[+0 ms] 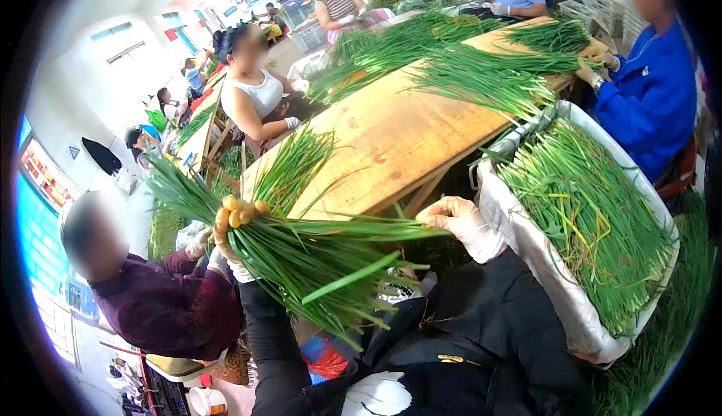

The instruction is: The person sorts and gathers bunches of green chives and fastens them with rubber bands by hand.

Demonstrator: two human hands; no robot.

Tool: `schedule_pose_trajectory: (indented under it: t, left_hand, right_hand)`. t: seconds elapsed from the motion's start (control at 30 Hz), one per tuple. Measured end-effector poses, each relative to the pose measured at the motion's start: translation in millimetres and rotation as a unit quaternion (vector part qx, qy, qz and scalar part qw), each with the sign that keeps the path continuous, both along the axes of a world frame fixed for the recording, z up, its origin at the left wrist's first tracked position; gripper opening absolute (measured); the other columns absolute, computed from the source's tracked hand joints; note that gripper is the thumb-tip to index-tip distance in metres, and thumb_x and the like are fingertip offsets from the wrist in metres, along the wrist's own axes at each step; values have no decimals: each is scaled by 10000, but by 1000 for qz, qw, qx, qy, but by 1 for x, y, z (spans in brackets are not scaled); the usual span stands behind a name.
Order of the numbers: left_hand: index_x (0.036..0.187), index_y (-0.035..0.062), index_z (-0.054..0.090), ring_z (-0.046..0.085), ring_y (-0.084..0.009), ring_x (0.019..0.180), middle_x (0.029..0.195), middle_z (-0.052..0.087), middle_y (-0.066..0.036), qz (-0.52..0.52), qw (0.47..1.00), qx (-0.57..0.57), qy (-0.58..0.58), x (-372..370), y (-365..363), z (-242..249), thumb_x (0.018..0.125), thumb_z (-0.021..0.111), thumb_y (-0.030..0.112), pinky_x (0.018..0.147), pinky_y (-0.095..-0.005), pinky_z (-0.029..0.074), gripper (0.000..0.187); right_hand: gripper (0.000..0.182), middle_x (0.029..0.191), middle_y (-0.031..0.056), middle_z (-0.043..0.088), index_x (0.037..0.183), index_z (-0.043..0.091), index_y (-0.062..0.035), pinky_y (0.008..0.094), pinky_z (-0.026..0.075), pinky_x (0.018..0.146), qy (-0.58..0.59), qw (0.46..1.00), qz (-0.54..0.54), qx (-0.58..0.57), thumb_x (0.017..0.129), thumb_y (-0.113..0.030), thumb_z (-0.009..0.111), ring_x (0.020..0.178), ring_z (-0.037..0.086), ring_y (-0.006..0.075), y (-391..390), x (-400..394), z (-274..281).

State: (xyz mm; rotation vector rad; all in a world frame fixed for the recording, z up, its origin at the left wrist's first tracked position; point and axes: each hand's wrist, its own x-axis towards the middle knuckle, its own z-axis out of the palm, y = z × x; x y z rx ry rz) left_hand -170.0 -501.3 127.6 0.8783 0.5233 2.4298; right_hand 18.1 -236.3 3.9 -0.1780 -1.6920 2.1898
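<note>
A thick bunch of long green stalks [308,254] spreads in front of my body, its tips fanning to the right. My left hand [235,224], in a glove with yellowish finger covers, is wrapped round the bunch at its left part. On the right, my right hand [466,224] wears a thin pale glove; its thumb and forefinger pinch the ends of a few leaves that stretch out from the bunch. Beyond my left hand, a smaller pile of stalks [297,164] lies on the wooden table [383,149].
A white-lined crate [519,228] full of green stalks stands at my right. More stalks [481,78] lie across the table's far part. Co-workers sit around: one in blue [650,108], one in a white top [256,96], one in dark purple [169,303] close at my left.
</note>
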Motion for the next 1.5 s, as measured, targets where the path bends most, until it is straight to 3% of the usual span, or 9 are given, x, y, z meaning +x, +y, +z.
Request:
schedule_pose_trajectory:
  t: [0.1,0.17,0.37,0.43,0.5,0.87,1.07,1.2,1.5]
  left_hand:
    - [834,51,469,424,-98,632,628,418,22,13,997,-70,24,11,6,4,853,470,179,830,-302,401,130]
    - [845,47,474,406,-94,601,603,401,31,17,997,-76,23,12,8,6,844,488,175,784,-281,400,128]
    - [838,30,515,441,-95,612,627,436,20,57,997,-52,-26,9,8,11,852,478,170,796,-277,408,145]
    - [830,31,517,454,-100,622,636,449,16,67,997,-35,-34,4,8,9,852,478,175,807,-285,412,151]
    - [828,28,520,473,-109,636,656,476,5,75,996,-32,-44,-4,9,1,847,486,194,820,-298,420,170]
    - [930,86,549,534,-343,948,989,585,-87,42,985,-137,-98,-2,19,-35,768,575,200,808,-490,434,200]
    - [1014,69,555,522,-345,975,1129,533,-109,112,981,-157,-14,23,37,-36,778,557,239,846,-477,418,292]
    - [1096,75,528,509,-324,993,1128,516,-150,80,991,-108,-25,15,43,-30,750,581,301,851,-472,421,417]
    - [1222,50,415,417,-329,1125,1257,391,-195,61,996,-37,-52,-22,10,-42,819,474,265,957,-485,309,460]
  right_hand:
    - [90,784,32,616,836,596,-31,232,458,617,6,919,-58,390,763,-80,613,726,582,111,8,6,-4]
    - [122,738,63,590,866,588,-53,231,436,520,-26,997,2,71,824,-155,537,574,563,104,-1,14,-12]
    - [167,707,73,585,834,539,-101,323,449,553,-290,873,-240,309,824,-266,520,555,556,166,33,19,-92]
    - [233,729,-6,580,911,553,-67,261,436,573,-271,920,-137,247,814,-279,541,621,537,106,19,21,-90]
    - [532,1198,54,444,1207,427,-84,298,374,846,-186,933,174,-252,748,-251,635,1076,409,183,12,27,-64]
    - [603,1069,127,551,1294,286,-65,346,466,808,75,887,330,-314,796,-252,570,944,554,191,26,5,-28]
    - [747,1283,61,375,1284,281,-229,410,364,874,109,916,55,-382,697,-641,492,995,489,257,9,11,-40]
    - [854,1243,105,403,1347,94,-150,256,433,768,-55,982,41,-176,721,-110,673,997,483,135,-24,8,-62]
    - [165,771,73,632,912,571,-19,138,371,455,-7,974,-192,-117,798,-137,583,535,524,37,9,62,-21]
